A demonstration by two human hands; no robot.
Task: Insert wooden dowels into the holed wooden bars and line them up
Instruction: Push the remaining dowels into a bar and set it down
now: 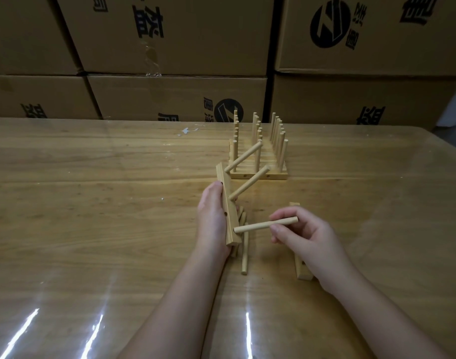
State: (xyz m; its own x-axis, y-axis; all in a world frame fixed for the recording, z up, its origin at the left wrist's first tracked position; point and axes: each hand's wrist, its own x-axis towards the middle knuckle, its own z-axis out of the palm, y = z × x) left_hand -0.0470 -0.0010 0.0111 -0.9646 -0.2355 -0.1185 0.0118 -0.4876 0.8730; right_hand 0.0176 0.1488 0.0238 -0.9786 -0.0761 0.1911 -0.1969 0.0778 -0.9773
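Left hand (212, 218) gripping holed bar (228, 211) from behind, with two dowels (249, 183) already seated. Right hand (307, 237) pinching third dowel (265, 225) near its outer end, tip at the bar's nearest hole. Likely light, stiff, smooth wood: pinch firmly, push straight, brace the bar. Finished bars (258, 174) just beyond the bar, loose dowels (244, 255) beneath.

a wide wooden table (92, 203) under a clear glossy sheet that throws back streaks of light near the front edge. at its far middle stands a block of holed bars (278, 175) set side by side, with dowels upright in them. nearer, a few loose dowels (244, 257) lie together. just right of them lies a single bar (303, 274), mostly hidden. far back lies a small white scrap (186, 130), perhaps torn tape.
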